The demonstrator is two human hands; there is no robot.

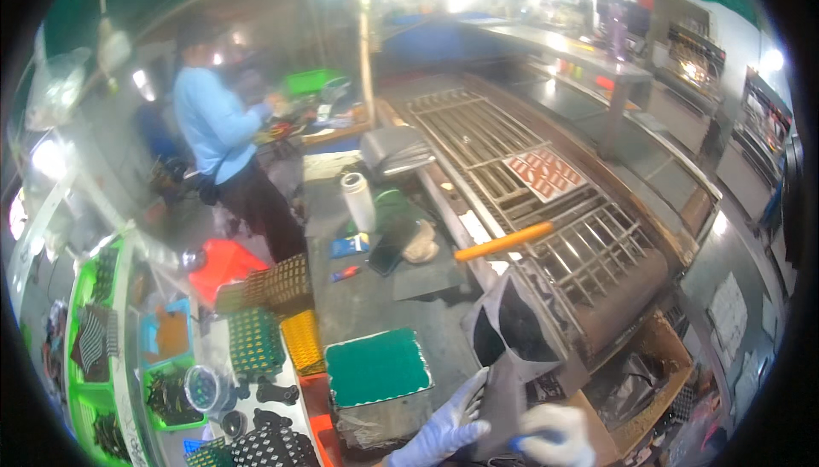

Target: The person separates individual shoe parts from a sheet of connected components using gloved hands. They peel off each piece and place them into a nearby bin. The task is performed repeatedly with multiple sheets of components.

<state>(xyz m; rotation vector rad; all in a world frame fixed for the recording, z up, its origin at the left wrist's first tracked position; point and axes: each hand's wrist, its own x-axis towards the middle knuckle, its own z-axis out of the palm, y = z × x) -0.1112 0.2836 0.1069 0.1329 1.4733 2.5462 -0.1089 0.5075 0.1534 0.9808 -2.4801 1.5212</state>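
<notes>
Both my hands wear pale gloves at the bottom middle. My left hand [450,424] and my right hand [556,435] together grip a grey, open bag [512,343] with a dark inside, held upright in front of me. The right hand also seems to hold a small blue thing, too blurred to tell. Just left of the bag lies a block with a green top [377,367]. Behind the bag a metal grate machine [546,211] runs away to the back, with an orange-handled tool [503,242] lying across its near edge.
A person in a light blue top [217,130] stands at the back left by a cluttered bench. A white roll [359,201], a phone and small items lie on the grey table. Green and yellow trays [256,339] of parts fill the left. A cardboard box [657,382] sits at lower right.
</notes>
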